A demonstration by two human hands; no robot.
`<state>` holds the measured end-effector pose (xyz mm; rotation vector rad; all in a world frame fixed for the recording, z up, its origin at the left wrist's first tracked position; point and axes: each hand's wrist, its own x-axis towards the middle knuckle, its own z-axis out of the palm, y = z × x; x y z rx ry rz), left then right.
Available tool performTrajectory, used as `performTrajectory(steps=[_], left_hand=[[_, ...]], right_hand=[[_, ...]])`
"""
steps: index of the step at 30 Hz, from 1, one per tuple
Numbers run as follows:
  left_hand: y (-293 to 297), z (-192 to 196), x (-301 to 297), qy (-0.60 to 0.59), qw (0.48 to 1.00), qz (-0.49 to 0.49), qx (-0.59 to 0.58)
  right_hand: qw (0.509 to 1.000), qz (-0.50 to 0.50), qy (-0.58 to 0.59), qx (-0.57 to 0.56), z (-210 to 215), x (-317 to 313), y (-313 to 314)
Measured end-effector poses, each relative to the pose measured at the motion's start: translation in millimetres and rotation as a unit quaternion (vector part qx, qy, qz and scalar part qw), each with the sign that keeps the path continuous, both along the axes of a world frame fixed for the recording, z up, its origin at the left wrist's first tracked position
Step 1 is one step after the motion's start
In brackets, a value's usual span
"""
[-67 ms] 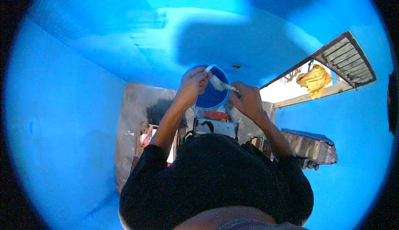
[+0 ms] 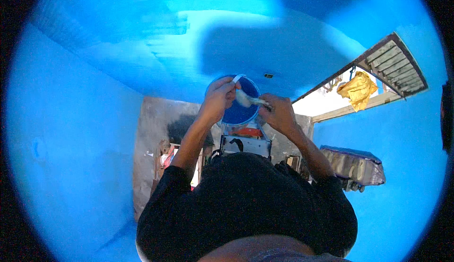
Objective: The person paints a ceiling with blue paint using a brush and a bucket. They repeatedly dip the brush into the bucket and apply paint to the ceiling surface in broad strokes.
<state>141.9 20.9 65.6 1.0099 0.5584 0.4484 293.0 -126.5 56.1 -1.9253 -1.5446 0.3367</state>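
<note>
A round bucket [image 2: 236, 115] with dark blue paint inside stands in front of me. My left hand [image 2: 220, 96] is closed at its left edge, with the bucket's white curved handle [image 2: 238, 78] in the fingers. My right hand [image 2: 280, 113] is closed at the right side of the bucket, pinching the narrow end of what looks like a paintbrush [image 2: 244, 99]. Its pale, rounded head hangs over the bucket's opening, close to my left fingers. Blur hides the brush's finer detail.
Below the bucket is a metal stepladder [image 2: 246, 146] with a red part [image 2: 247, 132]. Blue walls surround me. At the right, a yellow cloth [image 2: 359, 90] hangs at an open louvred window [image 2: 397, 65]; a covered bundle [image 2: 352, 165] sits lower. Clutter shows on the grey floor [image 2: 151, 120].
The pale head of the brush has shifted slightly left and down over the bucket, and my right hand has moved slightly left. My left hand keeps its hold.
</note>
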Motion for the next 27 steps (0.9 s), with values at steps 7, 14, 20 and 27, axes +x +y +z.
performTrajectory(steps=[7, 14, 20, 27], left_hand=[[-1, 8, 10, 0.059, 0.997, 0.031, 0.039], [6, 2, 8, 0.031, 0.998, 0.053, -0.013], [23, -6, -7, 0.019, 0.995, 0.099, -0.012], [12, -11, -13, 0.075, 0.983, 0.166, 0.017]], right_hand=[[0.994, 0.061, 0.091, 0.029, -26, 4, 21], [0.993, -0.087, -0.008, 0.082, -31, 17, 5], [0.955, -0.167, 0.207, 0.13, -8, 47, -74], [0.793, -0.465, 0.125, 0.374, -30, 192, -94]])
